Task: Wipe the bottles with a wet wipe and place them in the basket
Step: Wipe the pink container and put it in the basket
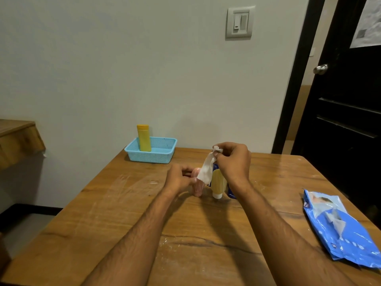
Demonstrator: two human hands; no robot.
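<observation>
One small pink plastic bottle, upright at table centre, gripped mid-body by left hand; judged light, slick when wet. Right hand pinches limp white wet wipe at 1 o'clock.

A pale wall with a light switch meets a black door behind the wooden table.
</observation>
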